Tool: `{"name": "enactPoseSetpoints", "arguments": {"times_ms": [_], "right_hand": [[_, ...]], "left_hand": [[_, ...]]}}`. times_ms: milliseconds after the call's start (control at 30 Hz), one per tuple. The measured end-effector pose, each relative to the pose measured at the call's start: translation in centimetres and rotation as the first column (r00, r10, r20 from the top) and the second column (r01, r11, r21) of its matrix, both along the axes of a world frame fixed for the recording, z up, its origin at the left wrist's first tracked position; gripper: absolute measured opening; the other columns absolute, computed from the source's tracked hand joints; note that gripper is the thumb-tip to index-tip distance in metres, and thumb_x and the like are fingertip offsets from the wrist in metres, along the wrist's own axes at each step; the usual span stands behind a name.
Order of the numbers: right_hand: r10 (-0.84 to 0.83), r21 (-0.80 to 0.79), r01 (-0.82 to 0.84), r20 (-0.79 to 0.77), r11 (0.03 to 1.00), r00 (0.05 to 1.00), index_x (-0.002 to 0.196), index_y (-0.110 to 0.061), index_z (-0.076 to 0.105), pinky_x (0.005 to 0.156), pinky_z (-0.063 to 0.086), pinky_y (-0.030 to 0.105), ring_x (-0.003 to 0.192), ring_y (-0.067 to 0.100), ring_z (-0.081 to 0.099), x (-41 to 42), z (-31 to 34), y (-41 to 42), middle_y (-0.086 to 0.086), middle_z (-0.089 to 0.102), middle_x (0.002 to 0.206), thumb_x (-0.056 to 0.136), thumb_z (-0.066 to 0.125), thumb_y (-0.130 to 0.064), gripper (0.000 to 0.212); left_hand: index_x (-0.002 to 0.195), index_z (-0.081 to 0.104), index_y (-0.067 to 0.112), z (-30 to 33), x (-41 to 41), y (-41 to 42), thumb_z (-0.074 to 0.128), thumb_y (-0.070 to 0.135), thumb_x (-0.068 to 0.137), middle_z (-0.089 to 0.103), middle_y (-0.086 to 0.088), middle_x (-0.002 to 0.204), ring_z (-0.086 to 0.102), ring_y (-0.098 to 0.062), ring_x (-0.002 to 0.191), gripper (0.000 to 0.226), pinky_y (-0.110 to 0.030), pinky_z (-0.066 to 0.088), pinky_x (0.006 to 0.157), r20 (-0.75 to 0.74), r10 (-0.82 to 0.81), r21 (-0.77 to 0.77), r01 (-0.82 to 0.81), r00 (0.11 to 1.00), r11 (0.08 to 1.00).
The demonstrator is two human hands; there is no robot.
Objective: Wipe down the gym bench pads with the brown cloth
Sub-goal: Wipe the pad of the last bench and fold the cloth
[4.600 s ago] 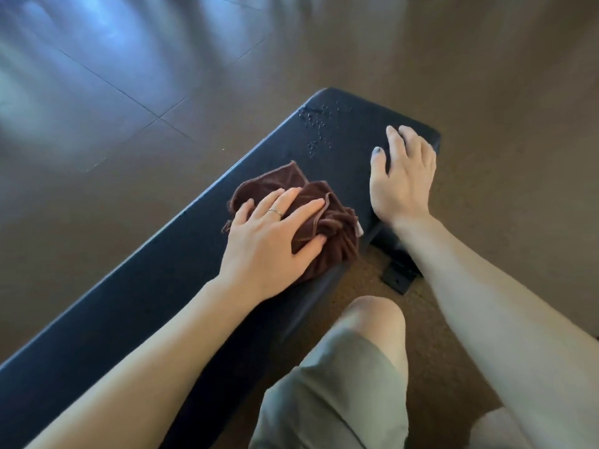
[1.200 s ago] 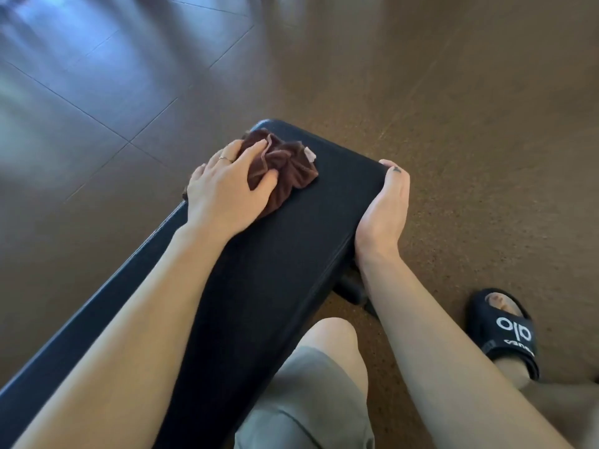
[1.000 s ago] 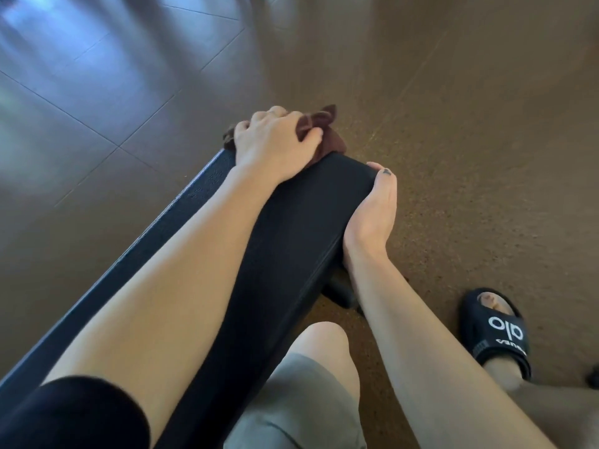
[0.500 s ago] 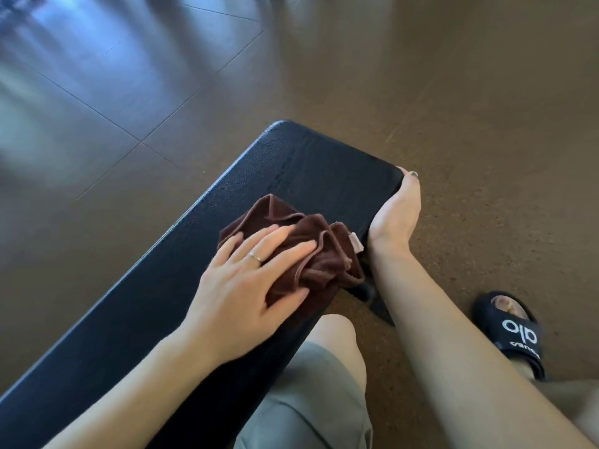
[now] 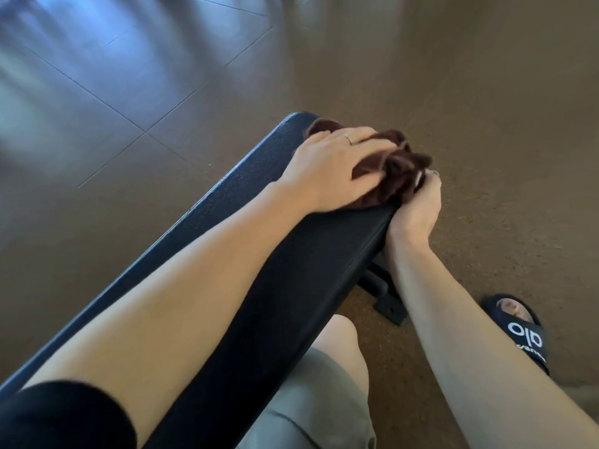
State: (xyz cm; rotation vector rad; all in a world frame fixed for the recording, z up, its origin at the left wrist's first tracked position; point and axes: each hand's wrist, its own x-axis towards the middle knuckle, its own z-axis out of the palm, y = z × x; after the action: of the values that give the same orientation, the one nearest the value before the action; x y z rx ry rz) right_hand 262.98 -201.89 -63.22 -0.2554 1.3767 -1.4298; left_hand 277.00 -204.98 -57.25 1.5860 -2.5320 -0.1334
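Left hand (image 5: 334, 170) pressing bunched brown cloth (image 5: 398, 170), black pad (image 5: 291, 270)

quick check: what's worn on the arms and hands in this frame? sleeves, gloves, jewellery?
No gloves; both hands are bare. The left hand has a thin band ring on one finger. The left arm carries a black sleeve that ends above the elbow, forearm bare. The right hand shows no ring, and no sleeve shows on the right arm in view.
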Motion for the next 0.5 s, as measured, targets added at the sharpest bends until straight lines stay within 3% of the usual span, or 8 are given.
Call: {"name": "enactPoseSetpoints", "arguments": {"times_ms": [133,267,367,500], "right_hand": [[0.031,0.024,-0.030,-0.049,0.999,0.998,0.102,-0.029,0.070,0.087,0.053,0.043,0.099,0.023,0.067,-0.3,-0.3,-0.1,-0.001,0.073,0.108,0.091,0.040,-0.054,0.041],[0.019,0.035,-0.018,-0.043,0.999,0.999,0.106,-0.025,0.070,0.085,0.056,0.039,0.098,0.020,0.068,-0.2,0.0,-0.1,-0.003,0.074,0.107,0.101,0.038,-0.048,0.040],[0.049,0.015,-0.048,-0.084,0.999,0.995,0.112,-0.023,0.070,0.087,0.059,0.040,0.102,0.022,0.070,0.0,0.4,0.4,-0.001,0.075,0.109,0.098,0.036,-0.048,0.044],[0.070,0.012,-0.069,-0.099,0.998,0.993,0.116,-0.024,0.070,0.093,0.060,0.043,0.107,0.023,0.070,0.2,1.3,1.0,-0.001,0.075,0.113,0.091,0.037,-0.051,0.049]], "left_hand": [[0.140,0.055,0.047,0.7,1.7,-3.0,0.045,0.058,0.101,0.055,0.017,0.143,0.053,-0.016,0.131,0.042,-0.032,0.037,0.094,-0.037,0.240,0.014,-0.240,0.970,0.971],[0.142,0.048,0.051,0.3,5.4,-2.6,0.044,0.061,0.099,0.049,0.017,0.147,0.046,-0.017,0.138,0.044,-0.040,0.041,0.101,-0.102,0.444,0.063,-0.439,0.890,0.896],[0.142,0.043,0.055,0.5,8.3,-0.2,0.043,0.064,0.097,0.052,0.010,0.145,0.051,-0.026,0.134,0.046,-0.043,0.042,0.097,-0.128,0.583,0.134,-0.569,0.802,0.811],[0.142,0.044,0.052,0.4,10.6,6.6,0.044,0.061,0.099,0.053,0.008,0.141,0.052,-0.029,0.130,0.044,-0.045,0.043,0.094,-0.082,0.645,0.114,-0.635,0.760,0.764]]}}
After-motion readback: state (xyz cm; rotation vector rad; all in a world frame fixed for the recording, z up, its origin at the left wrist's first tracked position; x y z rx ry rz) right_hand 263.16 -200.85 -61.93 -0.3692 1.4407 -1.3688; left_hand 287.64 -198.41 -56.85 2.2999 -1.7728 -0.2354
